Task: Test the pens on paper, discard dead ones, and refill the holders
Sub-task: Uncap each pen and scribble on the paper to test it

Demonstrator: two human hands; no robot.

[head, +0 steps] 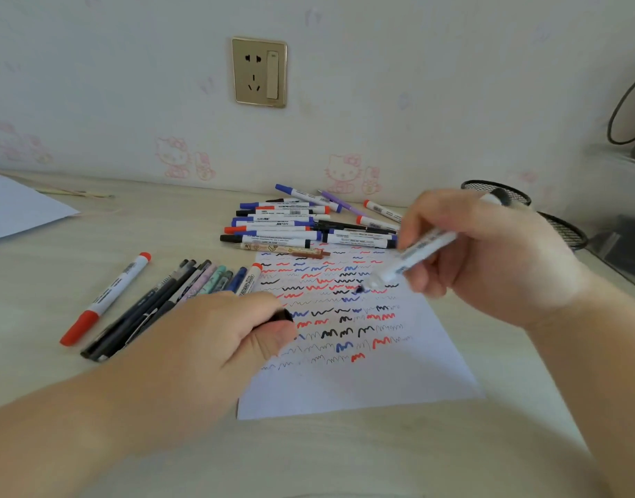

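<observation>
Gripping a light, stiff, slick marker (413, 255) mid-barrel, the right hand (488, 253) touches tip to paper (362, 382); at eight o'clock, the left hand (215, 339) pinches its black cap (281, 315).

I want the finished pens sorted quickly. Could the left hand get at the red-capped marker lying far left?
Probably not yet: the left hand grips a black cap. The red-capped marker lies uncovered beside it on the desk.

The right hand (488, 253) and its marker (416, 257) are motion-blurred; fingers hide the barrel's middle. Under the left hand (218, 332) only a black cap (281, 315) end shows. A holder (564, 230) sits half hidden behind the right hand
</observation>
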